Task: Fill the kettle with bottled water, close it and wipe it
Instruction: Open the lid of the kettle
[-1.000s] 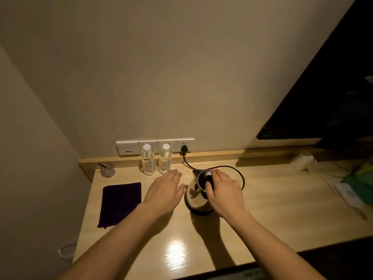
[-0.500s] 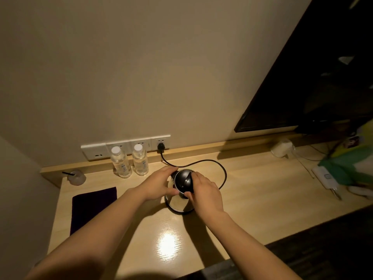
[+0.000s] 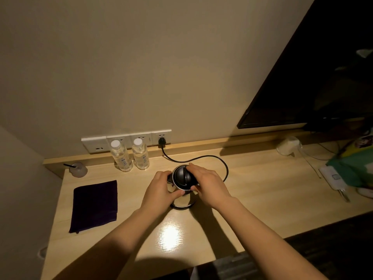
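Note:
A shiny steel kettle (image 3: 182, 200) with a black lid (image 3: 181, 175) stands mid-desk, its black cord (image 3: 210, 157) plugged into the wall socket. My left hand (image 3: 159, 190) clasps the kettle's left side, thumb across the front. My right hand (image 3: 207, 184) grips the right side, fingers reaching onto the lid. The lid sits on the kettle. Two clear water bottles (image 3: 121, 155) (image 3: 140, 154) with white caps stand upright behind it against the wall. A dark purple cloth (image 3: 94, 205) lies flat at the left.
A wooden desk (image 3: 262, 203) runs along the wall with a socket strip (image 3: 125, 139). A small cup with a black straw (image 3: 77, 168) sits at the back left. At right are a dark TV screen (image 3: 312, 77), a white cup (image 3: 287, 146), a white device (image 3: 333, 178) and bags.
My left hand moved from flat on the desk onto the kettle's side. My right hand shifted from over the lid to the kettle's right side. The view tilted toward the left.

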